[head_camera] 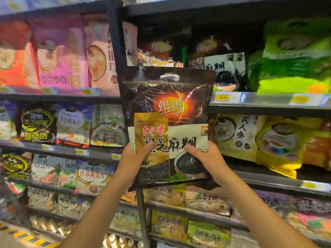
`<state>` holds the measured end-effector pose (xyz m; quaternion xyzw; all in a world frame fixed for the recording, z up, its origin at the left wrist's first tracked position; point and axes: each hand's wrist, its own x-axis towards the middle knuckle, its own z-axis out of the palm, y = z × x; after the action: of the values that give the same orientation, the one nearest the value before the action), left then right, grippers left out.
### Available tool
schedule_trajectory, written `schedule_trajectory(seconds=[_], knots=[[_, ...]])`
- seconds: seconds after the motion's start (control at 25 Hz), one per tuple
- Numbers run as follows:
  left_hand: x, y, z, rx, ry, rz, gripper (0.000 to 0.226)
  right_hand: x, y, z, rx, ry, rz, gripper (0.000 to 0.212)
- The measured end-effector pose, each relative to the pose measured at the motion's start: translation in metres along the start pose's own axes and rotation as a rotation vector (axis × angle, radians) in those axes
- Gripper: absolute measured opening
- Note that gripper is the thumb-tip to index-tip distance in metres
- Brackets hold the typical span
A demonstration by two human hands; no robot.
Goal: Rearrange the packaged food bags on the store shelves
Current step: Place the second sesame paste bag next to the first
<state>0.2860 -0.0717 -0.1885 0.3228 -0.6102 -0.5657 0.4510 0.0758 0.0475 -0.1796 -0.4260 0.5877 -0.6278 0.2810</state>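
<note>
- The shelves (250, 108) fill the frame, split by a dark upright post (114, 42) left of centre, with rows of packaged bags standing on every level.
- On the upper right level, two dark bags (211, 49) stand at the back, and green bags (293, 56) are stacked at the far right; their exact count is unclear through the blur.
- On the level below, at the right, stand a pale yellow bag (238, 136) and yellow bags (279, 144) beside it.
- On the upper left level, three bags show: one red (14, 56), one pink (60, 56) and one pale peach (100, 56).
- Lower rows at left and bottom hold many blurred bags that cannot be counted.
- One black bag (168, 122) with a white plastic handle at its top is held upright in the centre of the frame, in front of the shelves and touching none of them that can be seen.
- The left hand (132, 161) grips the bag's lower left corner, thumb across the front.
- The right hand (206, 158) grips the lower right corner, thumb likewise on the front.
- The bag rises above both hands, its top level with the upper right shelf.
</note>
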Motion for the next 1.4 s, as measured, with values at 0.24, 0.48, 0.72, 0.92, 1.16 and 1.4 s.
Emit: schedule_trajectory(seconds=[0.24, 0.48, 0.72, 0.92, 1.16, 1.4], knots=[[0.065, 0.061, 0.032, 0.061, -0.233, 0.145, 0.014, 0.018, -0.054, -0.024, 0.015, 0.225, -0.017, 0.017], [0.111, 0.129, 0.077, 0.067, -0.459, 0.110, 0.026, 0.049, -0.130, -0.073, -0.053, 0.198, 0.048, 0.035], [0.146, 0.181, 0.108, 0.026, -0.613, 0.071, 0.033, 0.098, -0.180, -0.116, -0.070, 0.176, 0.033, 0.032], [0.179, 0.197, 0.127, 0.112, -0.532, 0.066, 0.038, 0.140, -0.191, -0.132, -0.075, 0.160, 0.051, 0.041], [0.213, 0.204, 0.148, 0.266, -0.408, 0.113, 0.068, 0.192, -0.187, -0.147, -0.127, 0.170, 0.042, 0.060], [0.219, 0.201, 0.161, 0.558, -0.273, 0.263, 0.066, 0.221, -0.163, -0.159, -0.175, 0.181, 0.099, 0.081]])
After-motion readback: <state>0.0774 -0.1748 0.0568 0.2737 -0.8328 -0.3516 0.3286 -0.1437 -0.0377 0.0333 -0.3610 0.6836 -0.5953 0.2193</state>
